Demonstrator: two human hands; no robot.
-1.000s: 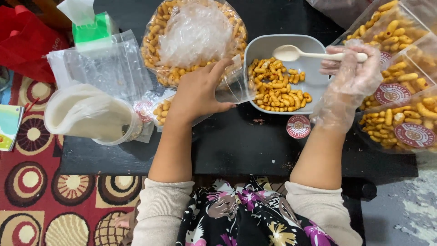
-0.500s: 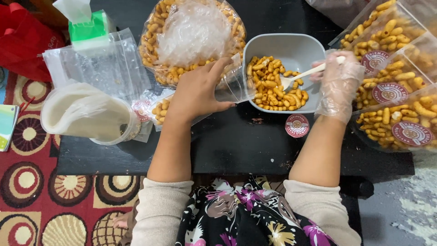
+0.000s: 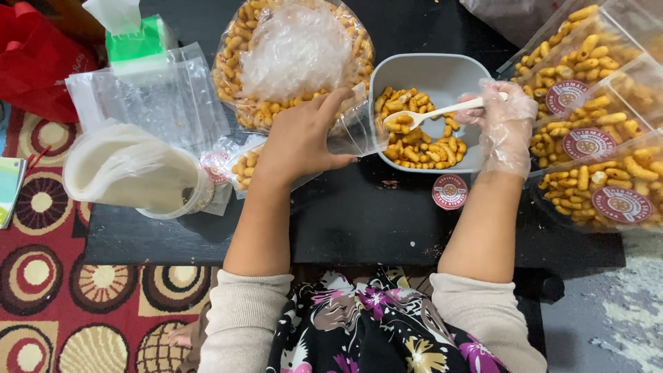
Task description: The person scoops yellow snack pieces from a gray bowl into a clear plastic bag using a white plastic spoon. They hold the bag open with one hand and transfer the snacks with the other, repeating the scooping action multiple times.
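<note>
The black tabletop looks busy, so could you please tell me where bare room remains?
Bare black tabletop runs along the near edge between both forearms, bordered by the round red sticker. Crowded: the grey plastic tray of yellow snacks, the sealed clear snack packets on the right, the empty clear bags on the left.

- Black flat worktop [image 3: 359,221].
- Pale grey squarish plastic bowl [image 3: 442,72]; golden-yellow finger-shaped snacks [image 3: 421,148] inside.
- White plastic spoon [image 3: 435,112].
- Right hand [image 3: 504,128] in clear, whitish crinkled plastic glove; left hand [image 3: 300,141] bare.
- Clear plastic pouches of yellow snacks [image 3: 594,90] with round dark-red and white sticker labels.
- Loose round dark-red sticker [image 3: 449,191].
- Floor mat [image 3: 48,297]: red ground, circles ringed in brown, cream, black.
- Green tissue box [image 3: 138,45], white tissue.
- Cream long sleeves [image 3: 242,318]; black cloth with pink, purple and white flower print [image 3: 366,324].
</note>
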